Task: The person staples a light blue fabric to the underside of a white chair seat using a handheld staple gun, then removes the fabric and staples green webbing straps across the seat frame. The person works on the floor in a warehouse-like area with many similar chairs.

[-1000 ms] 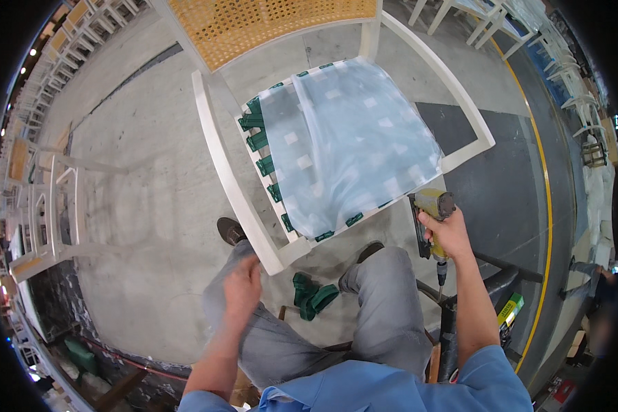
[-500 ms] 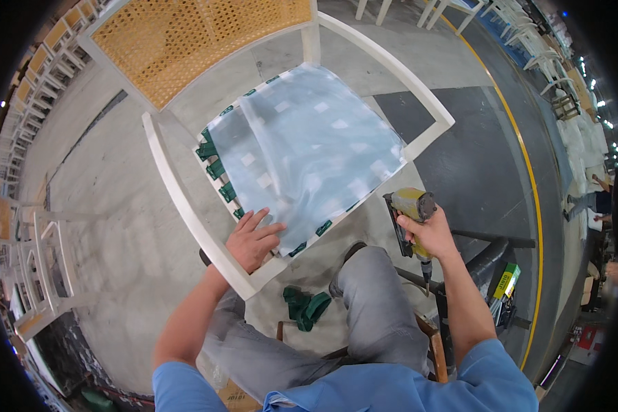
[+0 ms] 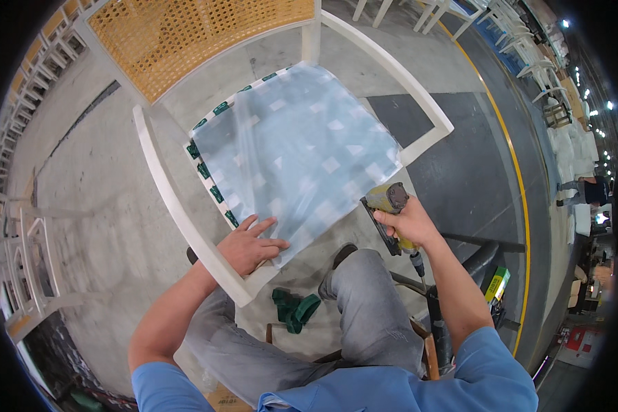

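Observation:
A white armchair (image 3: 159, 175) with a woven cane back (image 3: 199, 38) faces me. Over its seat lies a thin, pale blue translucent sheet (image 3: 302, 147) with light squares showing. Green webbing ends (image 3: 204, 170) stick out along the left and back edges of the seat. My left hand (image 3: 250, 248) rests with fingers spread on the sheet's near left corner, beside the armrest. My right hand (image 3: 412, 223) grips a yellow and black pneumatic staple gun (image 3: 390, 199) by its handle. The gun's head is close to the front right part of the seat; whether it touches is unclear.
Green webbing pieces (image 3: 295, 309) lie on the floor between my feet. To my right are a black stand (image 3: 477, 261) and a green and yellow box (image 3: 498, 283). Another white chair (image 3: 38, 261) stands at left. Rows of chairs and a person (image 3: 590, 191) appear farther off.
The staple gun has moved up and left toward the seat. The sheet now lies further over the seat's front edge, covering webbing ends there. My left hand stays at the near left corner.

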`<state>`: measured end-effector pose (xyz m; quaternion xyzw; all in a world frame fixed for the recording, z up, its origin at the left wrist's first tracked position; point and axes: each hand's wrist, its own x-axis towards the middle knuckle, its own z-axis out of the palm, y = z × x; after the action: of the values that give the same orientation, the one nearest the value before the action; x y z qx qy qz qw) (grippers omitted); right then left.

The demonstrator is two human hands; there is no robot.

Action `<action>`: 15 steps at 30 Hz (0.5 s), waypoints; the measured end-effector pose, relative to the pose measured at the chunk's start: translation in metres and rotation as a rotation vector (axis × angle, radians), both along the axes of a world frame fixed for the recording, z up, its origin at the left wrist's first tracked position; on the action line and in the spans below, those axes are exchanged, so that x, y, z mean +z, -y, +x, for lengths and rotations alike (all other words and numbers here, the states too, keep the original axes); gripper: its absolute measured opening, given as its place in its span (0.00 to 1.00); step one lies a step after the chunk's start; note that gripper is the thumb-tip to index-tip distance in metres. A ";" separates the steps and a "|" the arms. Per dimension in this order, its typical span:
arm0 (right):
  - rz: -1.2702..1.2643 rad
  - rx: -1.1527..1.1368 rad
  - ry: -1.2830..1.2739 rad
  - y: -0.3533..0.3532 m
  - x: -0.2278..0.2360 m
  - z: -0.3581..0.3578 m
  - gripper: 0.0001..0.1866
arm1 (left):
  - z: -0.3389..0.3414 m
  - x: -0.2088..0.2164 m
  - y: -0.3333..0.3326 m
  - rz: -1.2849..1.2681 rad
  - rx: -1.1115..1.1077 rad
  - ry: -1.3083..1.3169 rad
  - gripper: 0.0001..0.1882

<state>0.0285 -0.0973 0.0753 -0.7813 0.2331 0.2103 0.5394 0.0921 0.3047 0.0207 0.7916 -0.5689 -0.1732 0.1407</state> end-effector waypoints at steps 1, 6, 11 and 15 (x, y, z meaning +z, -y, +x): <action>-0.016 0.018 0.002 0.001 0.000 0.001 0.19 | 0.000 0.000 0.001 -0.007 -0.001 -0.004 0.01; -0.030 0.016 -0.005 0.000 -0.005 0.006 0.20 | 0.000 0.000 0.002 0.017 0.005 -0.018 0.02; -0.065 0.039 -0.004 -0.004 -0.010 0.007 0.21 | -0.002 -0.007 -0.002 0.031 0.019 -0.007 0.05; -0.060 0.033 0.004 -0.006 -0.009 0.009 0.21 | -0.001 -0.009 -0.003 0.035 0.018 -0.001 0.06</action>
<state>0.0378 -0.0911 0.0664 -0.8013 0.2255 0.2104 0.5127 0.0907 0.3074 0.0121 0.7991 -0.5584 -0.1821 0.1284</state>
